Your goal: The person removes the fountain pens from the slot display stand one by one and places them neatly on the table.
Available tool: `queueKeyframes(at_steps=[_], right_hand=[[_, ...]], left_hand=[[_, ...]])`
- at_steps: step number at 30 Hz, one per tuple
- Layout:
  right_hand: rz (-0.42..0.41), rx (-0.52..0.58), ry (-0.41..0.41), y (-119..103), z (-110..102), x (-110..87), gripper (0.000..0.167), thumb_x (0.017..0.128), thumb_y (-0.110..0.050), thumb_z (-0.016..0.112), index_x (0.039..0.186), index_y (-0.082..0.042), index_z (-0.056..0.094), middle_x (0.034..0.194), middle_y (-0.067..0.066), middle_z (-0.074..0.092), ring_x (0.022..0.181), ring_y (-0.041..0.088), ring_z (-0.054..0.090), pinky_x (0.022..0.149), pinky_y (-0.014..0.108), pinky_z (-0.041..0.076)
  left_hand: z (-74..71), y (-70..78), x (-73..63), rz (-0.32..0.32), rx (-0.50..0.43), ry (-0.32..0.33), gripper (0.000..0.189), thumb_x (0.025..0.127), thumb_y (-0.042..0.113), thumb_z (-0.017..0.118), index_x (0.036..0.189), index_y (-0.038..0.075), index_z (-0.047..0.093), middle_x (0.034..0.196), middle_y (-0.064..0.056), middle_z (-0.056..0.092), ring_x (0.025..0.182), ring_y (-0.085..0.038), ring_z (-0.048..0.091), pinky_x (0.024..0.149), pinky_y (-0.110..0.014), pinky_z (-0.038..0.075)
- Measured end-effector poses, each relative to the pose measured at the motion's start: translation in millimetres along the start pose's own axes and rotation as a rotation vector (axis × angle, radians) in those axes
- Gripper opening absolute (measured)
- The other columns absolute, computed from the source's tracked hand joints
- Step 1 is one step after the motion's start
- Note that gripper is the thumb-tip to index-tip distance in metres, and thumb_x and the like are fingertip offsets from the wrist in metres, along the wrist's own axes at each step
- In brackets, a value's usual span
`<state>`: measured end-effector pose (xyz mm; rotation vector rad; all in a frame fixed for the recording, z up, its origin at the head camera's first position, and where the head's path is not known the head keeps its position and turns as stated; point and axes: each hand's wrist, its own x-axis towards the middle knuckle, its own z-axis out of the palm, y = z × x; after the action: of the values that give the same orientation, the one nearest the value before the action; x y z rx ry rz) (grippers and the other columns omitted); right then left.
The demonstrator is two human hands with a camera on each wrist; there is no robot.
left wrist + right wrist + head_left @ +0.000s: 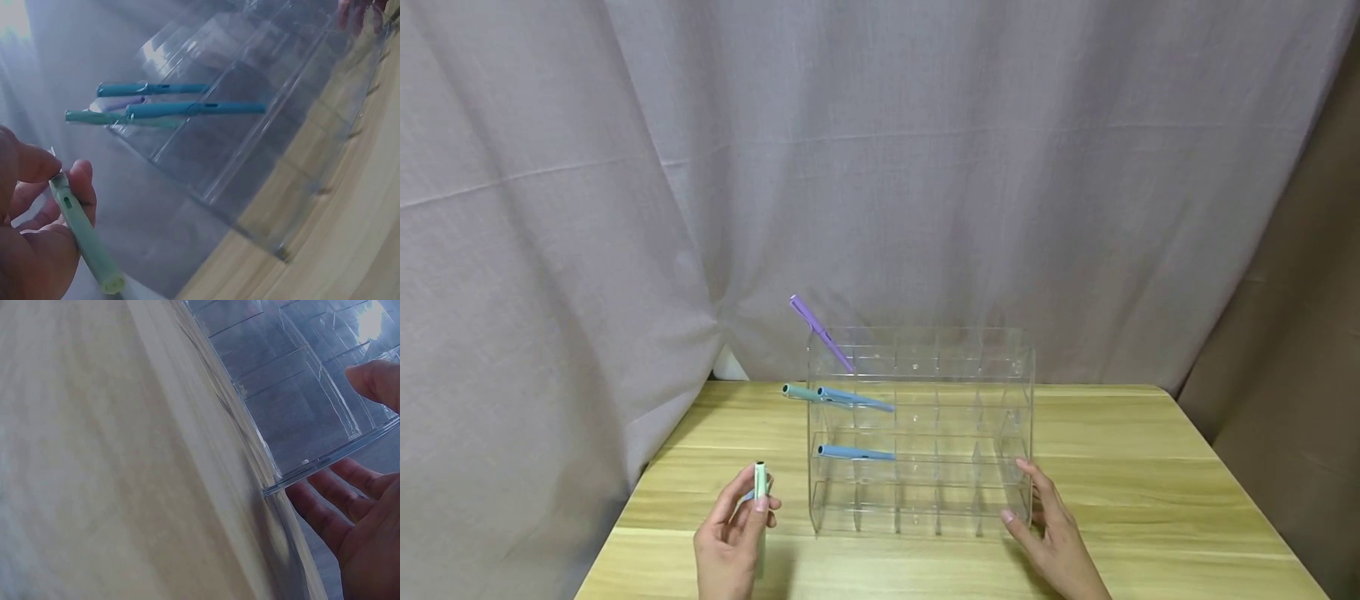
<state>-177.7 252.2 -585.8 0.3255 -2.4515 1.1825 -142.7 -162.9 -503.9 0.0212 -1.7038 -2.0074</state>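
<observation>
My left hand (730, 529) pinches a light green pen (761, 481) upright between thumb and fingers, left of a clear acrylic rack (916, 498). In the left wrist view, the light green pen (86, 234) slants down from the fingertips. A bit of pale blue shows among those fingers, too small to identify. On the rack's left part rest a purple pen (822, 332), a green pen (801, 392), an upper blue pen (857, 399) and a lower blue pen (856, 453). My right hand (1054, 533) is at the rack's right side, thumb in front and fingers outside the side panel (337, 457); firm contact is unclear.
The rack has several tiers split by clear dividers and stands on a wood-grain table (1120, 483). Behind the table hangs a grey curtain (925, 167). A darker brown curtain (1285, 375) hangs at the right.
</observation>
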Motion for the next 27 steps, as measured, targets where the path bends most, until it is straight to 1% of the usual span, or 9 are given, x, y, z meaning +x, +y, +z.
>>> queueKeyframes(at_steps=[4, 7, 9, 11, 13, 15, 17, 21, 27], right_hand=[[0.009, -0.005, -0.003, -0.7, 0.5, -0.1, 0.082, 0.099, -0.009, 0.076, 0.167, -0.018, 0.033, 0.166, 0.024, 0.043, 0.131, -0.021, 0.031, 0.084, 0.024, 0.059], [0.015, -0.015, -0.005, -2.2, 0.4, -0.1, 0.082, 0.099, -0.010, 0.076, 0.167, -0.019, 0.032, 0.167, 0.024, 0.042, 0.133, -0.015, 0.035, 0.085, 0.024, 0.058], [0.015, -0.023, -0.009, -3.0, 0.0, 0.1, 0.082, 0.099, -0.010, 0.076, 0.168, -0.019, 0.032, 0.168, 0.025, 0.040, 0.137, 0.000, 0.045, 0.085, 0.024, 0.058], [0.016, -0.025, -0.014, -3.6, -0.6, 0.1, 0.083, 0.099, -0.010, 0.076, 0.168, -0.020, 0.031, 0.168, 0.026, 0.039, 0.139, 0.023, 0.052, 0.086, 0.024, 0.056], [0.017, -0.020, -0.020, -3.9, -1.3, 0.2, 0.083, 0.099, -0.010, 0.075, 0.168, -0.019, 0.030, 0.168, 0.028, 0.037, 0.138, 0.044, 0.053, 0.087, 0.024, 0.055], [0.019, -0.011, -0.026, -3.7, -1.7, 0.2, 0.082, 0.100, -0.009, 0.075, 0.168, -0.017, 0.029, 0.168, 0.030, 0.036, 0.137, 0.054, 0.051, 0.087, 0.024, 0.054], [0.024, -0.006, -0.029, -3.5, -2.0, 0.1, 0.081, 0.100, -0.009, 0.074, 0.167, -0.015, 0.030, 0.168, 0.031, 0.036, 0.138, 0.057, 0.050, 0.087, 0.024, 0.054], [0.026, -0.003, -0.029, -3.6, -1.8, 0.3, 0.081, 0.100, -0.010, 0.074, 0.167, -0.014, 0.030, 0.168, 0.031, 0.036, 0.138, 0.056, 0.051, 0.086, 0.023, 0.054], [0.006, -0.007, -0.019, -7.6, -1.1, 0.2, 0.082, 0.099, -0.009, 0.075, 0.167, -0.015, 0.031, 0.167, 0.031, 0.037, 0.134, 0.053, 0.053, 0.085, 0.022, 0.055]], left_hand=[[-10.7, -0.9, 5.5, 0.034, -0.001, 0.022, 0.045, 0.098, -0.020, 0.059, 0.143, -0.018, 0.054, 0.111, -0.001, 0.073, 0.086, -0.007, 0.077, 0.074, -0.020, 0.064], [-18.8, -3.3, 11.4, 0.025, 0.042, 0.050, 0.045, 0.098, -0.019, 0.061, 0.143, -0.014, 0.058, 0.106, 0.000, 0.072, 0.087, -0.007, 0.078, 0.077, -0.021, 0.065], [-24.5, -5.1, 15.6, 0.001, 0.073, 0.068, 0.045, 0.098, -0.017, 0.063, 0.142, -0.011, 0.061, 0.104, -0.001, 0.070, 0.087, -0.007, 0.078, 0.080, -0.022, 0.065], [-30.0, -7.2, 20.2, -0.034, 0.083, 0.084, 0.044, 0.098, -0.015, 0.066, 0.142, -0.009, 0.063, 0.103, -0.001, 0.068, 0.087, -0.007, 0.079, 0.081, -0.022, 0.065], [-35.3, -10.0, 25.3, -0.059, 0.103, 0.097, 0.043, 0.098, -0.013, 0.068, 0.141, -0.007, 0.065, 0.101, -0.001, 0.066, 0.088, -0.006, 0.079, 0.083, -0.022, 0.065], [-41.3, -13.8, 30.6, -0.062, 0.126, 0.107, 0.042, 0.097, -0.011, 0.070, 0.139, -0.006, 0.067, 0.099, 0.000, 0.066, 0.088, -0.006, 0.079, 0.083, -0.023, 0.065], [-46.9, -18.6, 35.5, -0.054, 0.179, 0.117, 0.040, 0.097, -0.010, 0.071, 0.136, -0.004, 0.069, 0.097, 0.000, 0.067, 0.086, -0.005, 0.078, 0.081, -0.022, 0.065], [-58.9, -30.5, 43.6, -0.007, 0.335, 0.120, 0.037, 0.096, -0.007, 0.073, 0.132, 0.001, 0.074, 0.094, -0.003, 0.070, 0.081, -0.002, 0.075, 0.076, -0.018, 0.064], [-72.2, -50.3, 53.6, 0.029, 0.607, 0.129, 0.036, 0.094, -0.001, 0.078, 0.127, 0.014, 0.079, 0.097, -0.009, 0.074, 0.080, 0.009, 0.065, 0.069, -0.008, 0.057]])
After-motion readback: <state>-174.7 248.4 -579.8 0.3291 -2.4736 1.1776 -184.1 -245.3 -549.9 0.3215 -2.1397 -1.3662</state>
